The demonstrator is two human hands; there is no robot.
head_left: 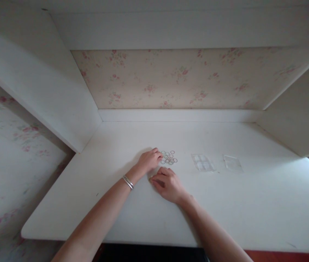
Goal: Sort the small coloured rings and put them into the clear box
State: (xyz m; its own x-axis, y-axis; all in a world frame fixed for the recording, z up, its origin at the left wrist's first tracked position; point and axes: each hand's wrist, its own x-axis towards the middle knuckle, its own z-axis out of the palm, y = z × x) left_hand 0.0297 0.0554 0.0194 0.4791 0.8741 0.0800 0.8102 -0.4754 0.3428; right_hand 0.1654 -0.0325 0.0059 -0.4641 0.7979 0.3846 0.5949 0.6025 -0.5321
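A small pile of several thin rings (169, 157) lies near the middle of a white desk (253, 203). My left hand (149, 160), with a silver bracelet on its wrist, rests on the desk with its fingertips touching the left side of the pile. My right hand (167, 183) lies just below the pile, fingers curled with the tips pressed on the desktop; whether it pinches a ring is too small to tell.
Two small clear plastic bags lie to the right of the rings, one (203, 162) nearer and one (233, 163) farther right. White side panels and a flowered back wall (182, 78) enclose the desk. The desk's front edge is close to me.
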